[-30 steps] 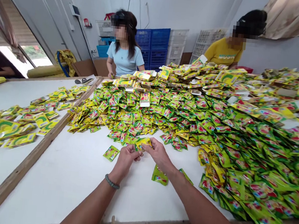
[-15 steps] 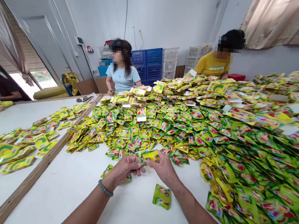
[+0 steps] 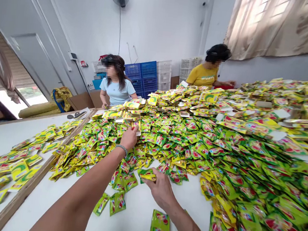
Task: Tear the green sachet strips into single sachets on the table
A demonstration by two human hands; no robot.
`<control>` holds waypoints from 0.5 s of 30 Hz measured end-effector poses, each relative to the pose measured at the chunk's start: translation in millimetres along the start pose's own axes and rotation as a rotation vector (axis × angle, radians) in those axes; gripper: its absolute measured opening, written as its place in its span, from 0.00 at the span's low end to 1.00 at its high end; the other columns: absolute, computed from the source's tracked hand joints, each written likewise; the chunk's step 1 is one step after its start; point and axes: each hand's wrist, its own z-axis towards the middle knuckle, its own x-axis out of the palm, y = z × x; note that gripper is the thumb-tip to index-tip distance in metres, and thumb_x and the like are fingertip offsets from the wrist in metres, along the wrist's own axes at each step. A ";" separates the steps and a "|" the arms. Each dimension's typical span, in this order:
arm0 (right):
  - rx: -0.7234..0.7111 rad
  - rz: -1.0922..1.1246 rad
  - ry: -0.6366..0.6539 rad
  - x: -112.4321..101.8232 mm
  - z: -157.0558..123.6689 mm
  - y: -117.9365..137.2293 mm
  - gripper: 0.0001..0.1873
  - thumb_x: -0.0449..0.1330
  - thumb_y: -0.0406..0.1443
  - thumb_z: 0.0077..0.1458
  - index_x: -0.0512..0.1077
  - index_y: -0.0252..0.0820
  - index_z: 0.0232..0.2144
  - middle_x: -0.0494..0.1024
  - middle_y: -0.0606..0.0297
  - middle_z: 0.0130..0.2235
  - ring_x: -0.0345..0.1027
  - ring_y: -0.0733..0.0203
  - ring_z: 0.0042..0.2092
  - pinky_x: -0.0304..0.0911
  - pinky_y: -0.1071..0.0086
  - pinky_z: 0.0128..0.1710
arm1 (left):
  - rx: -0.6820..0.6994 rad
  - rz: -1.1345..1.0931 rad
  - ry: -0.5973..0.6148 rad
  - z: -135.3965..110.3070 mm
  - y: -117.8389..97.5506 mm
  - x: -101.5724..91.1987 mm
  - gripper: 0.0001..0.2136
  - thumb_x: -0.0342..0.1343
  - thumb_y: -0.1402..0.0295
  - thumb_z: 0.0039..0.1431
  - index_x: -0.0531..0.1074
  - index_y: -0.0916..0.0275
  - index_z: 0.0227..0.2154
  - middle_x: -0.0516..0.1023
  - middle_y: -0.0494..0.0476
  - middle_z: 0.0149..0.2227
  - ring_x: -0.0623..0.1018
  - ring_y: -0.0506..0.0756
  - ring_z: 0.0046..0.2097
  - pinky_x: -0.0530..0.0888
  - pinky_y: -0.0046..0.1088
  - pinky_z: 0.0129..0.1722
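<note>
My left hand (image 3: 129, 138) reaches out to the front of the heap, its fingers closed on a small yellow carton (image 3: 138, 128) with a white end flap. Nearer to me, my right hand (image 3: 160, 189) pinches a yellow-and-green sachet (image 3: 150, 176) just above the white tabletop (image 3: 132, 219). Whether that is one sachet or more, I cannot tell. A green sachet (image 3: 160, 225) lies flat beside my right forearm. Two more, including a green sachet (image 3: 117, 203), lie between my arms.
A large heap of green sachets (image 3: 174, 132) spreads across the table, with yellow cartons (image 3: 211, 96) on top. Left of a wooden strip (image 3: 34, 182) lie more yellow cartons (image 3: 21, 169). Two people sit behind the heap, one in a blue shirt (image 3: 117, 91), one in yellow (image 3: 203, 76). Blue crates (image 3: 149, 71) stand behind.
My left hand has left the sachet near my right hand and moved forward to a carton on the heap. My right hand keeps its sachet. The camera view has tilted up and shifted right.
</note>
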 end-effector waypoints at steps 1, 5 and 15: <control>0.008 -0.018 -0.027 -1.2 0.8 -0.2 0.09 0.59 0.41 0.48 0.64 0.44 0.23 0.71 0.69 0.21 0.61 0.63 0.24 0.51 0.71 0.24 | -0.001 -0.001 -0.004 1.3 -1.2 0.2 0.20 0.49 0.74 0.54 0.64 0.60 0.52 0.70 0.65 0.41 0.74 0.59 0.38 0.66 0.32 0.36; 0.032 -0.042 -0.125 -10.4 6.8 -0.9 0.10 0.60 0.43 0.47 0.65 0.43 0.25 0.73 0.66 0.23 0.63 0.60 0.26 0.56 0.68 0.27 | 0.011 0.022 -0.064 -9.1 -6.1 -16.8 0.13 0.45 0.68 0.59 0.71 0.62 0.42 0.73 0.63 0.35 0.74 0.58 0.37 0.63 0.30 0.34; -0.550 -0.164 -0.039 -2.1 -2.7 1.1 0.10 0.61 0.28 0.46 0.75 0.44 0.34 0.56 0.60 0.62 0.47 0.47 0.62 0.47 0.51 0.58 | -0.406 -1.047 0.077 -122.7 -31.7 -66.3 0.10 0.58 0.61 0.46 0.68 0.62 0.19 0.70 0.52 0.18 0.69 0.51 0.21 0.61 0.26 0.23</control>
